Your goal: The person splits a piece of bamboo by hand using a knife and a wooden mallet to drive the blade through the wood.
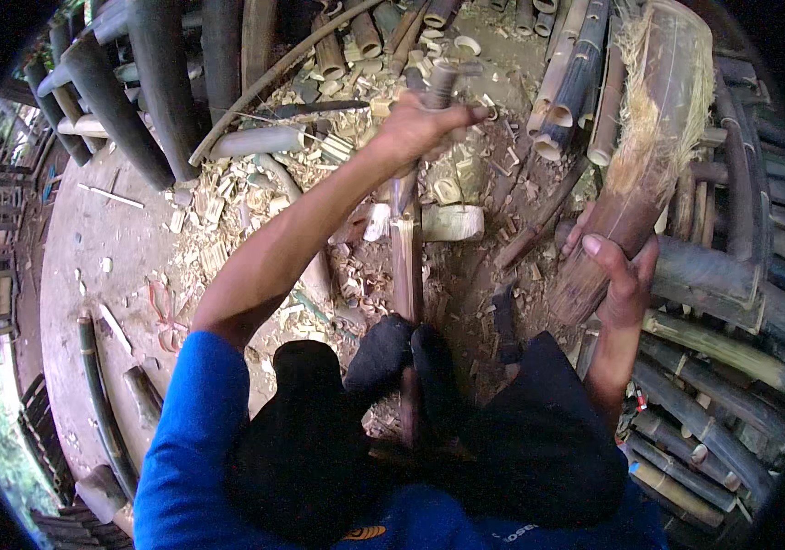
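Note:
My left hand is closed around an upright chisel, whose top end stands out above the fist. The blade's lower end meets the near part of a split brown length of wood or bamboo; exact contact is hard to tell. That piece runs toward me between my dark-covered feet and crosses a pale wooden block. On the right, my right hand grips the narrow lower end of a thick wooden mallet, its upper part frayed into fibres. The mallet is raised and tilted, apart from the chisel.
Pale chips and shavings cover the ground around the piece. Cut bamboo tubes lie at the far right, and stacked bamboo poles line the right side. Dark poles lean at the far left. A bamboo stick lies at left.

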`<state>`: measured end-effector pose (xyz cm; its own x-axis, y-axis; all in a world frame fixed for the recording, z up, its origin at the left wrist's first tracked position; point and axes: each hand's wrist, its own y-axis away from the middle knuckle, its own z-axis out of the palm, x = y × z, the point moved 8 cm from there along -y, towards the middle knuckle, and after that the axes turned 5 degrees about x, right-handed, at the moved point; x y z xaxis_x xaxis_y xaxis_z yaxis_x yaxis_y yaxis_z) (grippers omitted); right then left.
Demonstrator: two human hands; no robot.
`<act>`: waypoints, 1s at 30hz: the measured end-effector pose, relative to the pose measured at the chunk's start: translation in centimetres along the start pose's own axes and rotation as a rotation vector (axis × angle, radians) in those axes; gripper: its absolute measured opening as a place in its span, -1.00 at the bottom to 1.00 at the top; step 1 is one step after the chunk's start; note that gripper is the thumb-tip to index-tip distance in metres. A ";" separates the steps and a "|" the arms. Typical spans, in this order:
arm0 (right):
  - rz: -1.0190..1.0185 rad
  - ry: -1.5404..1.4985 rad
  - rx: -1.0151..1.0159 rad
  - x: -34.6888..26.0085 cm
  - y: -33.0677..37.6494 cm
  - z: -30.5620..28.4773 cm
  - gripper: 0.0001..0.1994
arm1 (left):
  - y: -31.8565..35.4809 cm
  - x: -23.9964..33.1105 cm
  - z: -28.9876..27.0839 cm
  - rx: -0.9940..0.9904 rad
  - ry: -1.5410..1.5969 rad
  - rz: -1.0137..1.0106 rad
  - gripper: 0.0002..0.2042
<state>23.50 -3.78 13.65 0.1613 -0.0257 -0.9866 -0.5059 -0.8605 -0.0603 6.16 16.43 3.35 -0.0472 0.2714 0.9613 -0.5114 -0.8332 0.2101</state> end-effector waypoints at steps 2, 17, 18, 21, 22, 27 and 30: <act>0.046 -0.020 0.008 1.0 0.5 -0.7 -0.50 | -0.7 -1.2 2.4 -0.108 -0.113 0.015 -0.79; 0.068 -0.115 0.053 2.3 0.9 -2.2 -0.55 | -2.9 -5.5 5.3 -0.284 -0.462 -0.072 -0.50; 0.064 -0.114 0.047 2.3 0.9 -2.2 -0.55 | -2.9 -6.4 5.2 -0.326 -0.444 -0.150 -0.38; 0.074 -0.118 0.034 2.4 0.9 -2.0 -0.55 | -3.2 -5.4 5.3 -0.220 -0.388 0.120 -0.68; 0.080 -0.122 0.030 2.4 0.9 -1.9 -0.56 | -3.3 -5.3 5.2 -0.195 -0.382 0.162 -0.73; 0.078 -0.123 0.000 2.4 0.8 -1.7 -0.55 | -3.6 -5.7 4.6 -0.166 -0.418 0.112 -0.71; 0.092 -0.124 0.014 2.6 0.9 -1.9 -0.55 | -2.3 -4.5 5.2 -0.191 -0.381 0.096 -0.66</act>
<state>25.06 -5.56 11.30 0.0086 -0.0405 -0.9991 -0.5255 -0.8503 0.0300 12.04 14.64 -0.57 0.1990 -0.0301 0.9795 -0.6716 -0.7321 0.1139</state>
